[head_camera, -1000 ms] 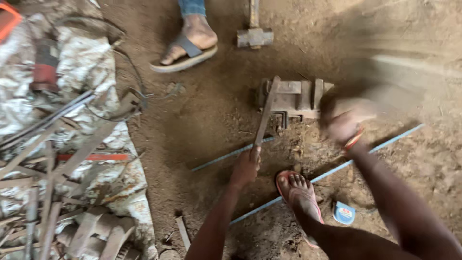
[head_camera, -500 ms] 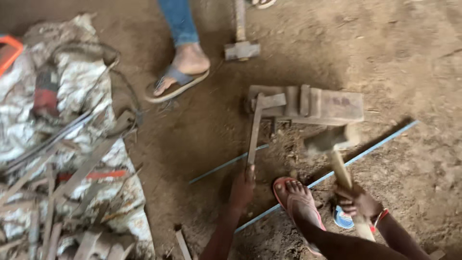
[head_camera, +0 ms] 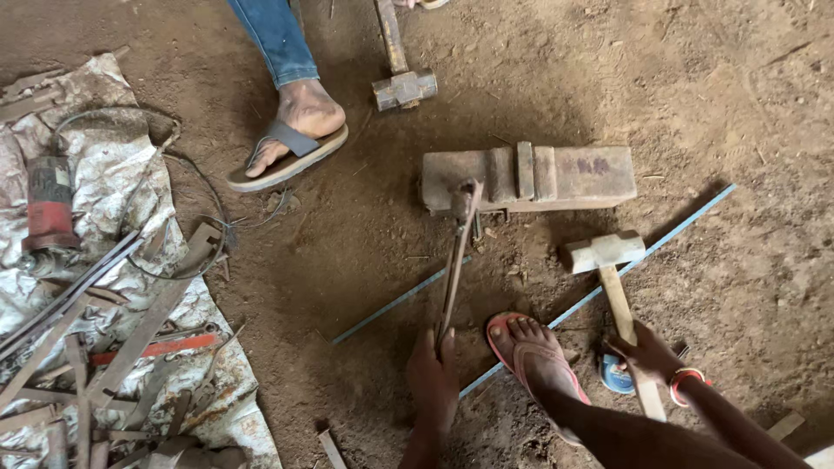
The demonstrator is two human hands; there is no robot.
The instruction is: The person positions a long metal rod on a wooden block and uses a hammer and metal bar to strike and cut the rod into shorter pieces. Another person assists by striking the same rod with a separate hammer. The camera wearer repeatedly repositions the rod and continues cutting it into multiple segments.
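Left hand (head_camera: 433,375) closed around the near end of long iron tongs (head_camera: 453,271) — their far tip rests on the front edge of a rusty steel block (head_camera: 569,174) lying on the dirt floor (head_camera: 738,104). Right hand (head_camera: 647,354) grips the wooden handle of a hammer (head_camera: 605,260); its head sits on the ground just in front of the block. Own foot in a red sandal (head_camera: 532,360) between the two hands. A thin blue rod (head_camera: 686,224) runs under the hammer handle. Another person's foot in a tan sandal (head_camera: 291,148) stands beyond, a sledgehammer (head_camera: 401,82) beside it.

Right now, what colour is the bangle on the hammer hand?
Red, on the right hand gripping the hammer; head view.
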